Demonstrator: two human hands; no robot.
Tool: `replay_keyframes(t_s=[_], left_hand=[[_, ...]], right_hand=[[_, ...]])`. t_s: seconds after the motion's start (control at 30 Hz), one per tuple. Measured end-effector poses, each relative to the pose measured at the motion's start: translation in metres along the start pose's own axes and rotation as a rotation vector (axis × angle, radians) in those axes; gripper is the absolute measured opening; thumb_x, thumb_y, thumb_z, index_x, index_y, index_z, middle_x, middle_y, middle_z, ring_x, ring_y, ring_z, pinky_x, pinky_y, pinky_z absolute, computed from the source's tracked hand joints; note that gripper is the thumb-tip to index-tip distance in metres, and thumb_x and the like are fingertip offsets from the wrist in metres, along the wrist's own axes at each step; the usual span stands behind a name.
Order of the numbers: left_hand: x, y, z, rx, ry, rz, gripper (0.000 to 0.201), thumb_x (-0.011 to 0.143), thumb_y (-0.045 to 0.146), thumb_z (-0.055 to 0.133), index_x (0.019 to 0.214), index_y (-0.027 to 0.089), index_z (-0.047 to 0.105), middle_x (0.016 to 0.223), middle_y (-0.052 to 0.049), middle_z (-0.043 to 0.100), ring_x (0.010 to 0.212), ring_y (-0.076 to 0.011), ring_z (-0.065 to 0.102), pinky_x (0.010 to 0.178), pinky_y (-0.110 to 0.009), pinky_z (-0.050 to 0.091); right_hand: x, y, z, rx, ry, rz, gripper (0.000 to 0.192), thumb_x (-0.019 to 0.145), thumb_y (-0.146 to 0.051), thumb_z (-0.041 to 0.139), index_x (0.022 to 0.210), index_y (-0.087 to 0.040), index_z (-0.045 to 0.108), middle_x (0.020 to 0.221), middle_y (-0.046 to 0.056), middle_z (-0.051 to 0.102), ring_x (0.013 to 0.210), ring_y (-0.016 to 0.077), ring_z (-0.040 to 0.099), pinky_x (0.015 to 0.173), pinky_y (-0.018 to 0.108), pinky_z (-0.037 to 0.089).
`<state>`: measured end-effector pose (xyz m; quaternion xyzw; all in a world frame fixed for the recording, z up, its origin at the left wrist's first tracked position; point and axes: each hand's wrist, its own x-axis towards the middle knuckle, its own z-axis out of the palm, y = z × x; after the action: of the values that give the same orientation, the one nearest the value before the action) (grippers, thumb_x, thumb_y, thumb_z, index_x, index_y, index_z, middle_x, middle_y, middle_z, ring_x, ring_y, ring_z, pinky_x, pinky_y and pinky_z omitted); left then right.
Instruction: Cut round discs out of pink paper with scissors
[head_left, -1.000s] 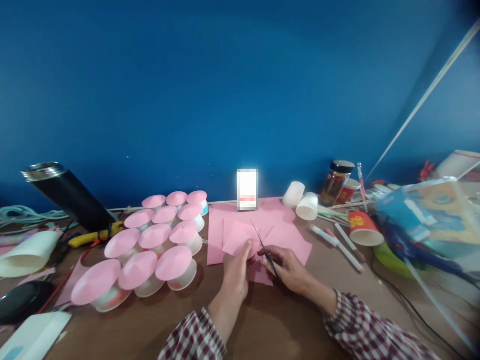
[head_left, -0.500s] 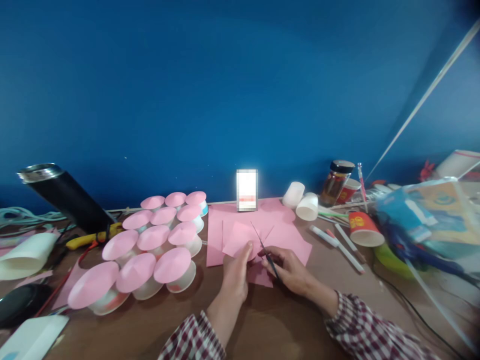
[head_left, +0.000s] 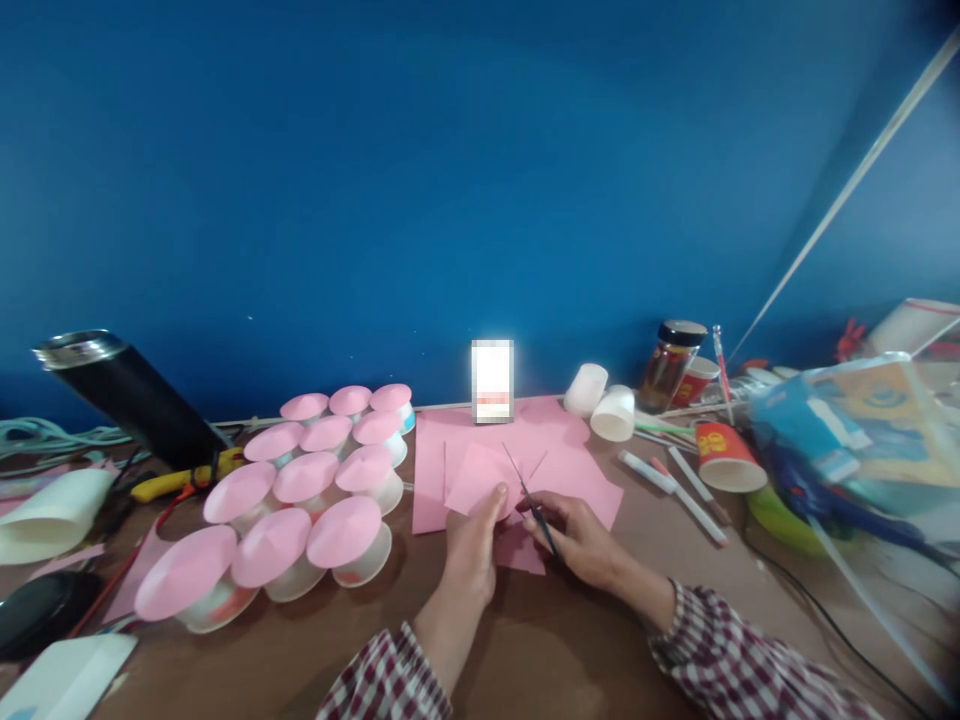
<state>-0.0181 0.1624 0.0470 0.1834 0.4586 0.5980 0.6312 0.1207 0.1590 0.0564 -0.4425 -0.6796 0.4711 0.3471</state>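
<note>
Brown surface (head_left: 570,660) against a deep blue wall, two hands working pink paper with scissors.

Left hand (head_left: 471,553) pinches the edge of a pink paper piece (head_left: 480,478), thumb on top. Right hand (head_left: 577,538) is closed around dark scissors (head_left: 531,500), blades slightly parted over the paper. It lies on larger pink sheets (head_left: 570,470), beside pink-topped cups (head_left: 300,500).

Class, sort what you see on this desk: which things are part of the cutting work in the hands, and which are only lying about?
In the work:
left hand on the pink paper
right hand holding scissors

Lying about:
pink-topped cups
black flask
jar
red cup
white markers
</note>
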Motion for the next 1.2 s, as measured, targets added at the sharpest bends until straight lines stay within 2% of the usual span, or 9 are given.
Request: replay_keyframes(t_s=[0.2, 0.33, 0.5, 0.87, 1.2], left_hand=[[0.0023, -0.0029, -0.0013, -0.030, 0.017, -0.011, 0.033, 0.052, 0.036, 0.081, 0.069, 0.011, 0.066, 0.065, -0.007, 0.068, 0.060, -0.0202, 0.063, 0.058, -0.031, 0.049], [0.0037, -0.0043, -0.0022, -0.023, -0.045, -0.053, 0.032, 0.056, 0.036, 0.079, 0.069, 0.011, 0.066, 0.065, -0.007, 0.066, 0.059, -0.0201, 0.062, 0.057, -0.032, 0.049], [0.0051, -0.0065, -0.0027, -0.035, 0.021, -0.003, 0.032, 0.054, 0.033, 0.080, 0.074, 0.013, 0.066, 0.070, -0.006, 0.068, 0.063, -0.0200, 0.063, 0.058, -0.030, 0.049], [0.0028, -0.0039, -0.0001, -0.069, -0.029, -0.005, 0.028, 0.055, 0.030, 0.080, 0.068, 0.012, 0.064, 0.063, -0.003, 0.065, 0.057, -0.0158, 0.060, 0.055, -0.027, 0.047], [0.0050, -0.0073, -0.0038, -0.043, 0.001, 0.009, 0.031, 0.056, 0.032, 0.080, 0.071, 0.012, 0.062, 0.065, -0.004, 0.065, 0.059, -0.0165, 0.060, 0.056, -0.028, 0.047]], right_hand=[[-0.0004, 0.0005, 0.0015, 0.001, 0.014, -0.002, 0.029, 0.086, -0.041, 0.055, 0.096, -0.014, 0.061, 0.068, 0.001, 0.055, 0.057, 0.0114, 0.048, 0.047, 0.020, 0.038], [-0.0005, -0.0009, 0.0012, -0.006, 0.018, -0.002, 0.031, 0.085, -0.042, 0.055, 0.095, -0.014, 0.062, 0.067, 0.001, 0.056, 0.055, 0.0113, 0.048, 0.047, 0.020, 0.038], [-0.0007, -0.0023, 0.0004, -0.020, 0.014, -0.005, 0.029, 0.086, -0.042, 0.055, 0.091, -0.014, 0.062, 0.066, 0.000, 0.055, 0.056, 0.0118, 0.049, 0.048, 0.020, 0.039], [-0.0001, 0.0004, 0.0014, -0.014, 0.017, -0.007, 0.028, 0.086, -0.042, 0.055, 0.090, -0.014, 0.061, 0.065, 0.000, 0.054, 0.056, 0.0113, 0.049, 0.048, 0.020, 0.039], [-0.0004, -0.0005, 0.0011, -0.034, 0.028, -0.015, 0.028, 0.086, -0.042, 0.054, 0.088, -0.015, 0.060, 0.062, -0.002, 0.053, 0.054, 0.0118, 0.049, 0.049, 0.021, 0.039]])
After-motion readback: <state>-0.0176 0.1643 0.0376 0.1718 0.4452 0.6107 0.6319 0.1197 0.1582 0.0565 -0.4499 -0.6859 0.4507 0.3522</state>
